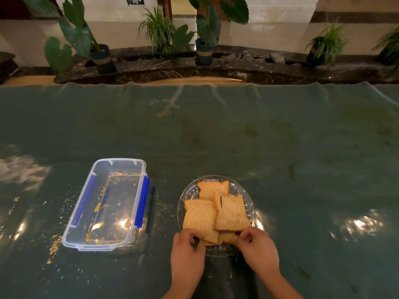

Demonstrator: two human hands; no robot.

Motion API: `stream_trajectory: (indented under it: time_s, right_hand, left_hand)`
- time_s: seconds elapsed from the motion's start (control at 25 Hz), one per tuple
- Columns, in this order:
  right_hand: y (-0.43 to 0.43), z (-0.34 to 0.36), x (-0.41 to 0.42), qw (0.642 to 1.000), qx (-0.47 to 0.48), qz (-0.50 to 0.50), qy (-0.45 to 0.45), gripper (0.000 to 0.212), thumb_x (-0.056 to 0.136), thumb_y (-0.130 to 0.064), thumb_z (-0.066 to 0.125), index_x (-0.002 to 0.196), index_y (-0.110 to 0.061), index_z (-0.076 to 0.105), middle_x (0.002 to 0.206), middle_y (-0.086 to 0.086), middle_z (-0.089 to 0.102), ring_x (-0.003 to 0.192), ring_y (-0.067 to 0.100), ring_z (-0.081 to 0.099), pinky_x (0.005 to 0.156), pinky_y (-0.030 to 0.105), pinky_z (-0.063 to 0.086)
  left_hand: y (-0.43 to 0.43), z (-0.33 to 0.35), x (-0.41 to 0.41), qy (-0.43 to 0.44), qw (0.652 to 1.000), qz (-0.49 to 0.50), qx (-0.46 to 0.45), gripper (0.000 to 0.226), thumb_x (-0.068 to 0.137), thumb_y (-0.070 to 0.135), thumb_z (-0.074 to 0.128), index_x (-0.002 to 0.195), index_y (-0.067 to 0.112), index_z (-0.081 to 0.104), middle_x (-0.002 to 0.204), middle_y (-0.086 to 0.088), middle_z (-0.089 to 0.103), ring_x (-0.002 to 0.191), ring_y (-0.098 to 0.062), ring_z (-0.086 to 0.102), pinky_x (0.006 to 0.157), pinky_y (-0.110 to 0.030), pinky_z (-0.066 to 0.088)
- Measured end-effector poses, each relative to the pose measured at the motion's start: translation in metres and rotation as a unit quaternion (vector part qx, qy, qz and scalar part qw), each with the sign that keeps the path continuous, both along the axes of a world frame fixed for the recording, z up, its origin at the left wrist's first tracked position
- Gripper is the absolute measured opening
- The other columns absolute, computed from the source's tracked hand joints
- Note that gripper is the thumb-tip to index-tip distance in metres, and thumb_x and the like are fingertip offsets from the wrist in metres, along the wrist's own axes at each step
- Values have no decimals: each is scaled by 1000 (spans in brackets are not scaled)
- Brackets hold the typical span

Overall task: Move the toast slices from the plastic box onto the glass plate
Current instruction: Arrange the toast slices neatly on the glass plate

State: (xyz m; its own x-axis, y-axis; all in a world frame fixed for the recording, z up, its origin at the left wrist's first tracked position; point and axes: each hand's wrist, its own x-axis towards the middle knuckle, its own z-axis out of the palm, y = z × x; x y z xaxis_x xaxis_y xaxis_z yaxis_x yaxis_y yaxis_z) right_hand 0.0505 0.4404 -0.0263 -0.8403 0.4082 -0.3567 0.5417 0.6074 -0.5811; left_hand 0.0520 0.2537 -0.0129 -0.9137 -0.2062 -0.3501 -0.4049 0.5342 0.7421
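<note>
1. Far left of frame: crumbs lay scattered on the green table cover, thickest just off the box's near-left corner.
2. Lower left: clear plastic box sat open on the cover, long axis running away from the camera and tilted a bit right. Blue clips on both long sides. No toast inside, only crumbs along the floor edges.
3. Just right of the box: a thin dark stick-like item lay parallel to the box wall, apart from it. Couldn't tell what it was.
4. Lower centre: glass plate sat on the cover, well apart from the box. All visible toast was on it: one slice at the far side, one at left, one at right overlapping both, at least one more under them at the near edge. Exact count couldn't be read.
5. Left hand was at the plate's near-left edge, fingers curled in, tips pinching the near corner of the left slice.
6. Right hand was at the plate's near-right edge, fingers curled, thumb and forefinger pinching the near edge of the low slice under the right one.
7. Both forearms entered from the bottom edge; the hands were close but not touching, with toast between them.
8. Top of frame: potted plants stood along a dark stone ledge beyond the table's far edge.
</note>
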Motion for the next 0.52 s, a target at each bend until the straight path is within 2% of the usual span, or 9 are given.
stream_trajectory:
  time_s: [0.04,0.12,0.16,0.24,0.36,0.44,0.52]
  right_hand:
    - [3,2,-4,999,19,-29,27,15,74,-42,71,69,-32,61,76,-14,64,69,2,60,58,29,53]
    - [12,5,-15,994,56,-37,83,14,76,-41,70,85,-33,63,90,-14,64,82,9,62,64,34,56]
    - [15,6,-23,994,67,-10,83,23,79,-41,69,98,-29,64,99,-11,65,92,14,62,70,37,56]
    - [17,7,-42,995,70,51,40,37,81,-45,65,109,-22,60,100,-5,67,97,21,61,74,38,55]
    - [14,9,-66,997,35,60,-32,38,79,-48,68,102,-19,58,84,-4,66,86,23,64,67,35,51]
    - [16,9,-78,998,-44,16,-35,27,78,-37,74,93,-16,65,79,-4,68,78,20,67,68,37,55]
    - [21,9,-82,992,-125,-32,-5,10,77,-25,77,81,-21,69,79,-1,72,76,19,69,72,42,59]
  left_hand:
    - [-4,1,-8,22,999,9,-26,26,83,16,70,102,30,60,109,2,54,85,-6,56,73,-16,43]
    - [-10,0,-30,32,997,10,-68,39,86,23,69,123,19,59,121,-2,56,106,-15,56,90,-28,47]
    - [-13,0,-42,23,997,-3,-72,47,87,26,68,131,15,55,126,-4,58,115,-21,55,98,-36,48]
    - [-13,2,-65,-8,997,-30,-66,55,88,33,66,138,14,50,128,-6,63,120,-26,57,99,-43,50]
    - [-8,0,-83,-47,992,-54,-101,54,88,39,65,134,15,50,118,-6,68,114,-28,61,90,-40,53]
    - [-10,-4,-90,-62,993,-40,-95,49,87,36,68,129,15,56,117,-5,69,112,-27,62,92,-39,52]
    - [-17,-8,-93,-67,997,21,-40,47,86,31,72,128,17,58,120,-5,69,110,-25,64,92,-39,51]
